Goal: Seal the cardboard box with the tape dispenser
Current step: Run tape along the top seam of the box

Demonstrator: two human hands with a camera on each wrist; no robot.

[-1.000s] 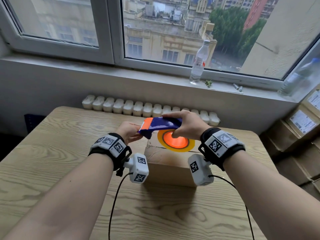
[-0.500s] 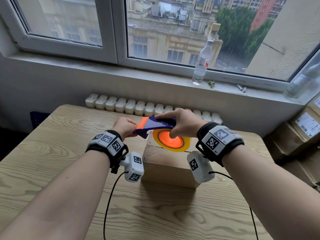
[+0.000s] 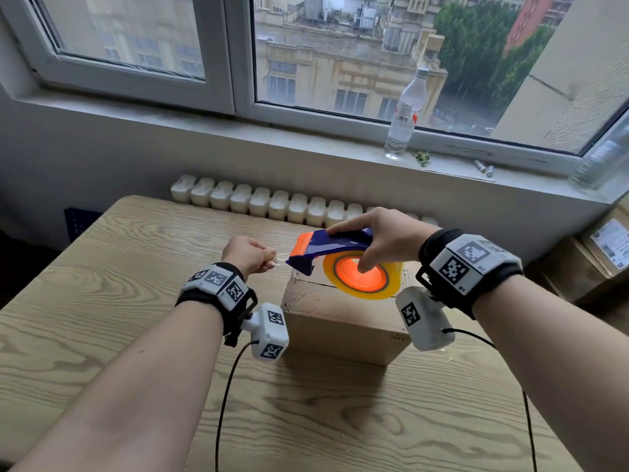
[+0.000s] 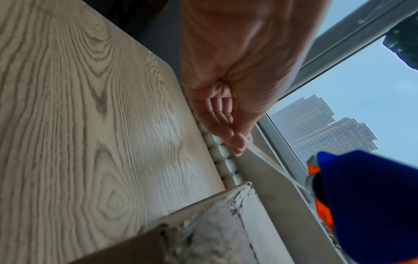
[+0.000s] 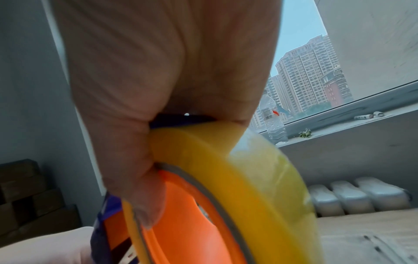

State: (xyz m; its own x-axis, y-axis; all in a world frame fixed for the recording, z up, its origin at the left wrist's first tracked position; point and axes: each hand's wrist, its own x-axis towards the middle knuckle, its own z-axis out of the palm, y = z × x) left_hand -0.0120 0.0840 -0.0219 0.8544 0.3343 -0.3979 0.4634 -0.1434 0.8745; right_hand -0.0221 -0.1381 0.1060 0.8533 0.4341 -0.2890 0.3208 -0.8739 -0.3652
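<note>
While the tape end is being drawn out, no strip is yet laid on the cardboard box.

Though the tape dispenser is held by the right hand just above the box's far top edge, its roll appears clear of the cardboard; the fingers are curled over the blue frame, with the thumb set against the orange hub. The free tape end is pinched between the thumb and fingers of the left hand, off the box's left side, and a short clear length is stretched back to the dispenser's mouth. The box stands near the far edge of the tabletop, flaps down, old tape residue showing on top. Sealing is judged barely begun: the end must still be stuck down, run along the seam and cut.
</note>
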